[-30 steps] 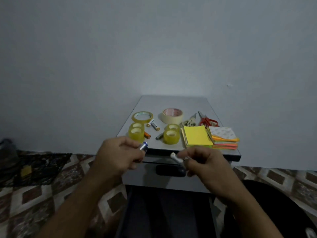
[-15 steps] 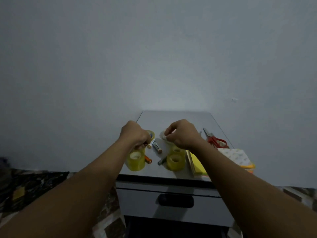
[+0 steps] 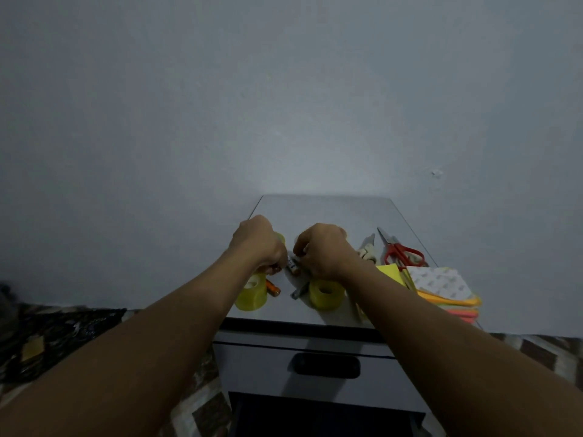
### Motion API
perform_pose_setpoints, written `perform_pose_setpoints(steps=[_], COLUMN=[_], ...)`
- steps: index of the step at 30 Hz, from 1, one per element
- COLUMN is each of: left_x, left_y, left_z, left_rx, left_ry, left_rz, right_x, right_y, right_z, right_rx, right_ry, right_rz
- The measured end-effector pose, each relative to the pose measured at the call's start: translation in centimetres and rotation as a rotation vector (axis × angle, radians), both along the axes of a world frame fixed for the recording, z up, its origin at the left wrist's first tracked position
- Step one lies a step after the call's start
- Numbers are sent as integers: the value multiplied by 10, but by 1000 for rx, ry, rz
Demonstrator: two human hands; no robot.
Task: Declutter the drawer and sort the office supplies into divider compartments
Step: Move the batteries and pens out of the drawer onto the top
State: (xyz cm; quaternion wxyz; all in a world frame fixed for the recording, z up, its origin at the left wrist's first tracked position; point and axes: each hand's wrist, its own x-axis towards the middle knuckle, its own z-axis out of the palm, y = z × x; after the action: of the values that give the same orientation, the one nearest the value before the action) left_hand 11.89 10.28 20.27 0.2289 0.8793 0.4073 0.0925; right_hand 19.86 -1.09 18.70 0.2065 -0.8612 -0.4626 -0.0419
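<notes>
Batteries pose the likeliest trouble here. A white-and-orange battery lies on the counter in the narrow gap between the two hands. An orange battery rests just beside the left tape roll, and a grey battery sits just beside the right tape roll. All three are round and free to roll, and the last two lie near the front edge. A nudge from a knuckle or wrist could send one onto the floor or into the dark, open lower drawer.

The left grip and right grip both have fingers curled downward, backs toward the camera. An orange-tipped end shows at the left fingertips, but I cannot tell whether either grip is grasping a battery or only touching one. A shallow pinch could drop the piece among the others on lifting.

Both forearms pass right over the tape rolls, and the right one crosses the yellow sticky notes; drawing back low could drag these toward the edge. The coloured stack under the dotted white sheet seems to overhang the counter's right side and might slide if bumped. The scissors lie apart, blades pointing away.

Every supply in view sits on the counter, none in a compartment. The upper drawer is closed, and no dividers show.
</notes>
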Motion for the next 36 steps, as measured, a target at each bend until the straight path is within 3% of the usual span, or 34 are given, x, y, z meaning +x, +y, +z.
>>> perform_pose_setpoints(steps=[12,21,28,32,36], left_x=[-6,-55,-123,-154,-169], left_y=[-2,-14,-52,-73,-91], left_z=[5,19,15,-15,-70], left_rx=[93,-71,-247,-345,-394], left_ry=[35,-394,-577,-560,-486], left_rz=[-10,-158,-240,-273,-265], right_x=[1,-13,-56,-83,-100], right_y=[-4,-38,-112,-155,-178], right_z=[2,33,33,1,-57], right_rx=[24,243,495,475,344], right_ry=[9,73,411,663,796], right_rz=[-7,-9,63,121,66])
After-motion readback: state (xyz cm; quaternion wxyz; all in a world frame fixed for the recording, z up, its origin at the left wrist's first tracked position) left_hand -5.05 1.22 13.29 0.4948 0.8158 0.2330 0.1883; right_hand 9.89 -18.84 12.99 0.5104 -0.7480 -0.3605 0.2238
